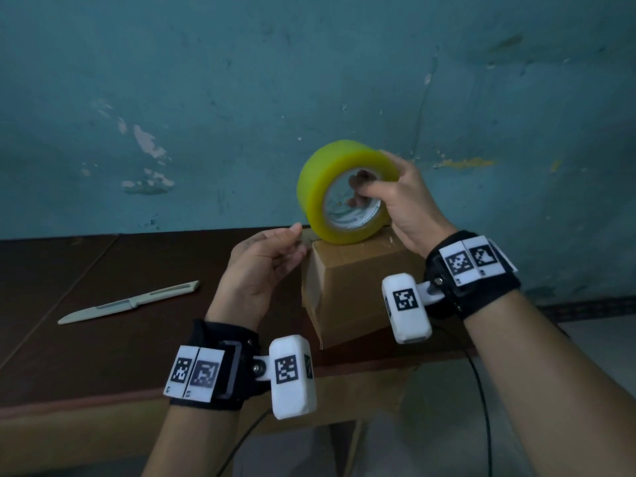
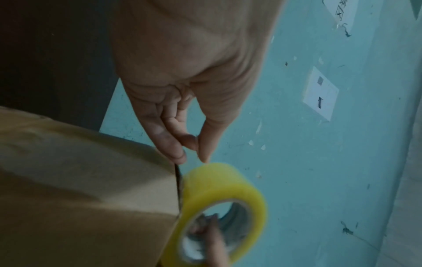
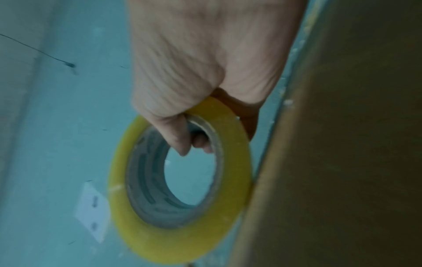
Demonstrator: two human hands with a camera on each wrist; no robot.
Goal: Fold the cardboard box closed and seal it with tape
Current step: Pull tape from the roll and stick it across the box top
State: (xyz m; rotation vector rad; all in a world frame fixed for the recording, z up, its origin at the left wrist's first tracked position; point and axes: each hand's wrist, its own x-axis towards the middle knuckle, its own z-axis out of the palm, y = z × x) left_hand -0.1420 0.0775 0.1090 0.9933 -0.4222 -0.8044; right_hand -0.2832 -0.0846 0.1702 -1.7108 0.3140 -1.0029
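Observation:
A closed cardboard box (image 1: 358, 290) stands near the brown table's front edge. A yellow tape roll (image 1: 339, 166) rests upright on its top. My right hand (image 1: 377, 180) grips the roll, thumb inside the core and fingers over the outer rim; the right wrist view shows that grip (image 3: 214, 133) on the roll (image 3: 182, 234), with the box (image 3: 342, 162) beside it. My left hand (image 1: 298, 239) pinches the tape's loose end at the box's top left corner. In the left wrist view its thumb and forefinger (image 2: 193, 158) meet at the box (image 2: 80, 189) edge, just above the roll (image 2: 214, 182).
A pale knife (image 1: 127, 302) lies on the table (image 1: 103, 356) to the left of the box. A teal wall (image 1: 241, 98) rises right behind the table. A black cable (image 1: 481, 407) hangs below my right arm, past the table's front edge.

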